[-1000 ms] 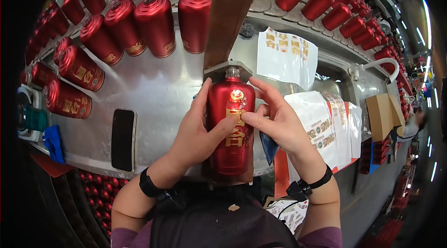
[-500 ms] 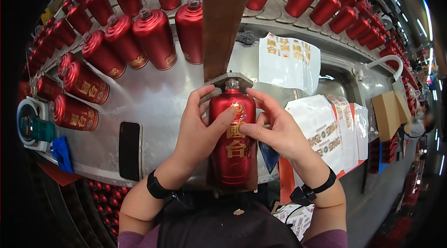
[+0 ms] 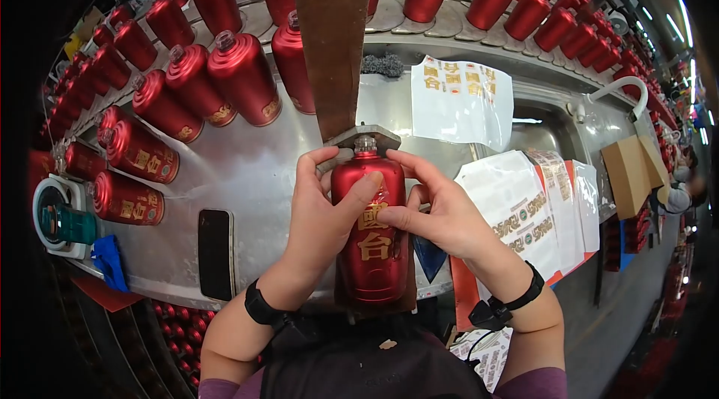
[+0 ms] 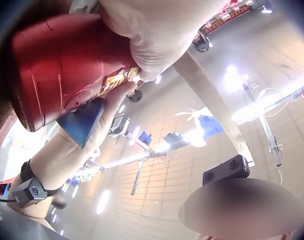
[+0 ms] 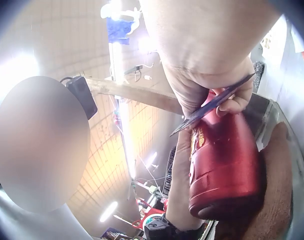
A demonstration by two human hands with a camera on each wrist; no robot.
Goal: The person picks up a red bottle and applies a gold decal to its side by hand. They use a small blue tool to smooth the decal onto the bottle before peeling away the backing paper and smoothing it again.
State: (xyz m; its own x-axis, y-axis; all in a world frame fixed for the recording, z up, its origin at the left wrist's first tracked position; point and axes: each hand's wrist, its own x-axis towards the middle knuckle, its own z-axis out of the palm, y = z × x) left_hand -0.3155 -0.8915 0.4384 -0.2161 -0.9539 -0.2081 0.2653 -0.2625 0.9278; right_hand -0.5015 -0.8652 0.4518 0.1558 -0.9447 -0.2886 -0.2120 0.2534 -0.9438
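Note:
A red bottle (image 3: 371,279) with a clear glass neck lies in front of me, its neck end at a metal bracket (image 3: 365,131). Gold characters (image 3: 374,245) run down its face. My left hand (image 3: 318,215) holds the bottle's left shoulder, the thumb pressed over the emblem above the characters. On the other side my right hand (image 3: 449,219) has its thumb on the upper character and its index finger by the shoulder. Curled fingers of that hand hold a flat blue triangular scraper (image 5: 212,106), which sticks out beside the bottle in the head view.
Several red bottles (image 3: 243,80) stand at the back left, more on a conveyor (image 3: 457,32) behind. A brown post (image 3: 335,32) rises beyond the bracket. Decal sheets (image 3: 502,204) lie at right, near a sink (image 3: 543,133). A phone (image 3: 216,253) lies at left.
My left thumb has slid up from the upper character to the emblem. The right thumb stays on the upper character, scraper still in that hand. The head view has shifted slightly.

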